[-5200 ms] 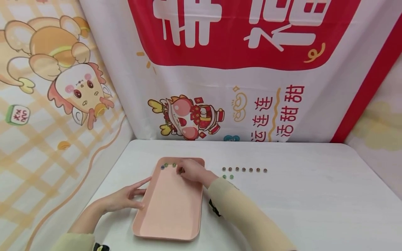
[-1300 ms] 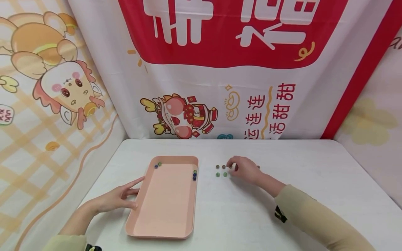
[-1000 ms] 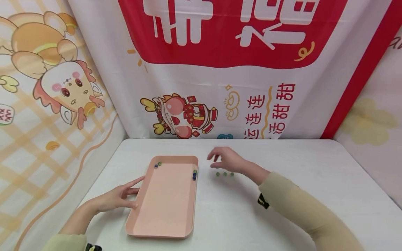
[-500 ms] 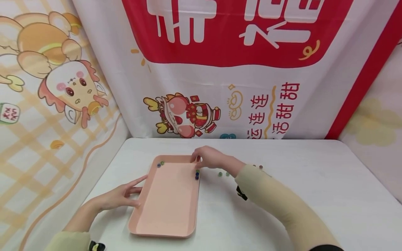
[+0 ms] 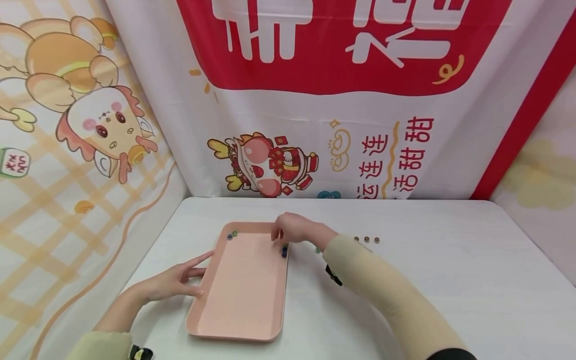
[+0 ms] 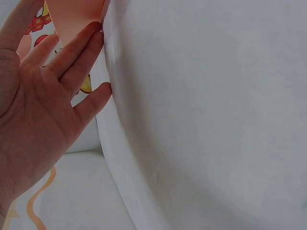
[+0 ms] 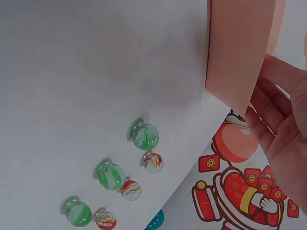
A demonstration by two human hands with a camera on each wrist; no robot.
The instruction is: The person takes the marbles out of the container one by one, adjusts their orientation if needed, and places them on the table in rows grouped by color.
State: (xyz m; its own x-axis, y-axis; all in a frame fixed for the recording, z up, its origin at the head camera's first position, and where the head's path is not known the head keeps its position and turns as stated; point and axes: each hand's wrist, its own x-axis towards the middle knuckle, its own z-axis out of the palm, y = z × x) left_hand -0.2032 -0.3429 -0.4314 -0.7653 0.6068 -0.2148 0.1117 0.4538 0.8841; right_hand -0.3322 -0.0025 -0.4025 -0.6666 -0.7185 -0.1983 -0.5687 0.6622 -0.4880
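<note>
The pink tray [image 5: 240, 295] lies on the white table. Along its left rim, my left hand [image 5: 175, 282] rests with fingers spread, the thumb and fingertips at the edge. My right hand [image 5: 294, 229] reaches over the tray's far right corner, fingertips pointing down inside; the right wrist view shows the fingers [image 7: 268, 105] passing behind the tray wall, so their tips and anything between them are hidden. Just by those fingertips sit dark blue marbles [image 5: 284, 253] against the right wall. A blue marble [image 5: 230, 236] and a green marble [image 5: 235, 233] lie in the far left corner.
Right of the tray, green-swirled marbles [image 7: 145, 136] stand in a row beside smaller clear marbles with orange-red swirls [image 7: 153, 162]. Several of that smaller row [image 5: 366, 239] show past my right sleeve [image 5: 373, 285]. A printed cloth [image 5: 342, 90] hangs behind the table.
My right hand has gone from the marble rows on the table leftward to the tray's far right corner, its fingers now lower inside. A third green marble joined the table row. My left hand stays put.
</note>
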